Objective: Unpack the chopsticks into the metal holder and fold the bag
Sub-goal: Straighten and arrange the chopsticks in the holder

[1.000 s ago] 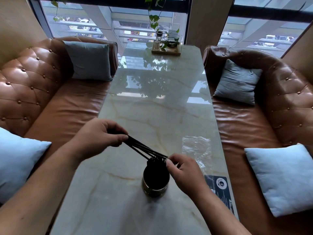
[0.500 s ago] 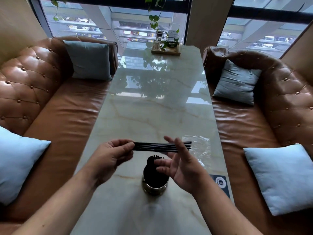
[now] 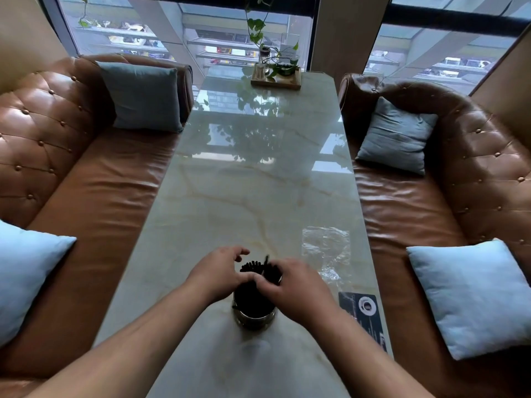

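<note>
The chopsticks (image 3: 260, 268) are seen standing on end in the metal holder (image 3: 254, 317), which sits on the table (image 3: 253, 191) near its close end. Their black tops are bunched above the rim, and one stick is tilted out of the bundle toward the far side. The bundle is flanked by both hands, presumably so that the sticks can be gathered and settled upright. The left hand (image 3: 219, 272) is placed against the left side of the bundle with its fingers loosely spread; its grip is wide and nothing is seen to be held in it. The right hand (image 3: 293, 284) is laid over the right side of the holder's mouth with fingers curled toward the sticks; whether a stick is pinched there cannot be told, since the fingertips are hidden.

The clear plastic bag (image 3: 326, 248) is left flat and crumpled on the table beyond and to the right of the holder, well apart from both hands. It appears empty, so the unpacking is judged nearly complete and the folding not yet begun. A dark card (image 3: 363, 311) lies by the right table edge, just nearer than the bag.
</note>
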`<state>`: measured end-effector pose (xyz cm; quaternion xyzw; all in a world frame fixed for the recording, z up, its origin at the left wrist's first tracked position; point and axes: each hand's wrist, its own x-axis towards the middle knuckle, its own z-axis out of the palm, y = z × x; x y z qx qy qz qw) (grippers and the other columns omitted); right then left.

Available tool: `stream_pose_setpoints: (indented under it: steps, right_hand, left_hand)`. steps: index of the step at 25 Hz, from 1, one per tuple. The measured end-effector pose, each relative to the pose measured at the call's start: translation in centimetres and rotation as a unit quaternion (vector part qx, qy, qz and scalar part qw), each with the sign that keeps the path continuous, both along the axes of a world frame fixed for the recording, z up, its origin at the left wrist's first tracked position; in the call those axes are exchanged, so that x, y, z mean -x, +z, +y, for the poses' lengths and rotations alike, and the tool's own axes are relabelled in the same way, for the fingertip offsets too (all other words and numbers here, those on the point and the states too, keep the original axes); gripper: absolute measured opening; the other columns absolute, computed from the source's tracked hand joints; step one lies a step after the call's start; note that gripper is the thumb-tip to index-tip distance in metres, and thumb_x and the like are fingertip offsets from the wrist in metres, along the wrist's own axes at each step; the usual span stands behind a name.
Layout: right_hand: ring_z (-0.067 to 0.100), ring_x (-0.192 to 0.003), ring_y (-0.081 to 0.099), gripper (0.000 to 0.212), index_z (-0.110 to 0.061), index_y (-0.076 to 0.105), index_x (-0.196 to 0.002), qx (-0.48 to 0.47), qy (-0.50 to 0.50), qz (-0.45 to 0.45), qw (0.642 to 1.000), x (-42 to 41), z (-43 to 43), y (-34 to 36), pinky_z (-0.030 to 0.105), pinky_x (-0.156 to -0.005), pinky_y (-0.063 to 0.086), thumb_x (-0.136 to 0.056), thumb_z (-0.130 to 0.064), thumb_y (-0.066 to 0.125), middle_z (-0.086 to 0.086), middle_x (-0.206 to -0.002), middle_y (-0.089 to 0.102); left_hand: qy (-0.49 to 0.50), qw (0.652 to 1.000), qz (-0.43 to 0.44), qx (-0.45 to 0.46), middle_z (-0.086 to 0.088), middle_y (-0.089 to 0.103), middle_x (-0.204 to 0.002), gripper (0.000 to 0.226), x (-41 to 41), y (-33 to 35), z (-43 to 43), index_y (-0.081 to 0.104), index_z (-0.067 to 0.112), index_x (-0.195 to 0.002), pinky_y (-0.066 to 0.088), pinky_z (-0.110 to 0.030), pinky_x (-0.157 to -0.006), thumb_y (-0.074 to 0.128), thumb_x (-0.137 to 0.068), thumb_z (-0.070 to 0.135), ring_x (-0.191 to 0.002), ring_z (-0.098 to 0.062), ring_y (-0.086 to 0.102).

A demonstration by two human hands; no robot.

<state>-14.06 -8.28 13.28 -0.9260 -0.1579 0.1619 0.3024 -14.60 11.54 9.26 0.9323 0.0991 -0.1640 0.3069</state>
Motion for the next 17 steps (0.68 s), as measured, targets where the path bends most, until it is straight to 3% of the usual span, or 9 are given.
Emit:
stream_pose_setpoints:
  steps: [3,6,9,17]
  right_hand:
    - [0.010,-0.096,0.063,0.047,-0.035,0.067,-0.117,0.006,-0.042,-0.034,0.999,0.0,-0.3,-1.9,0.029,-0.075,0.047,-0.081,-0.063,0.055,-0.015,-0.106,0.061]
    - [0.014,-0.121,0.059,0.059,-0.035,0.056,-0.140,-0.001,-0.021,0.006,1.000,-0.1,-0.5,-3.3,0.032,-0.097,0.050,-0.086,-0.056,0.058,-0.009,-0.134,0.058]
    - [0.019,-0.121,0.060,0.051,-0.033,0.057,-0.137,0.009,0.024,0.027,0.999,0.2,-0.2,-3.8,0.035,-0.101,0.050,-0.088,-0.048,0.058,-0.005,-0.132,0.061]
    - [0.018,-0.115,0.063,0.042,-0.031,0.062,-0.131,-0.004,0.005,-0.001,1.000,-0.1,-0.1,-3.1,0.034,-0.096,0.051,-0.090,-0.040,0.058,-0.005,-0.128,0.064]
  left_hand:
    - [-0.023,1.000,-0.002,-0.016,0.007,0.075,-0.109,0.038,-0.7,-0.2,-0.7,0.072,0.033,-0.114,0.053,-0.028,-0.085,0.073,-0.078,0.043,-0.102,-0.013,0.068]
    - [-0.033,0.999,-0.028,-0.025,0.006,0.077,-0.103,0.023,-0.7,-0.2,-0.8,0.076,0.030,-0.103,0.055,-0.031,-0.085,0.071,-0.081,0.032,-0.099,-0.014,0.070]
    - [-0.051,0.997,-0.051,-0.036,0.007,0.078,-0.099,0.017,-0.7,0.3,-0.5,0.078,0.030,-0.098,0.055,-0.029,-0.082,0.072,-0.082,0.034,-0.095,-0.013,0.070]
    - [-0.105,0.987,-0.096,-0.075,0.009,0.077,-0.093,0.014,-1.4,3.2,0.5,0.079,0.030,-0.095,0.050,-0.026,-0.073,0.072,-0.084,0.036,-0.091,-0.012,0.069]
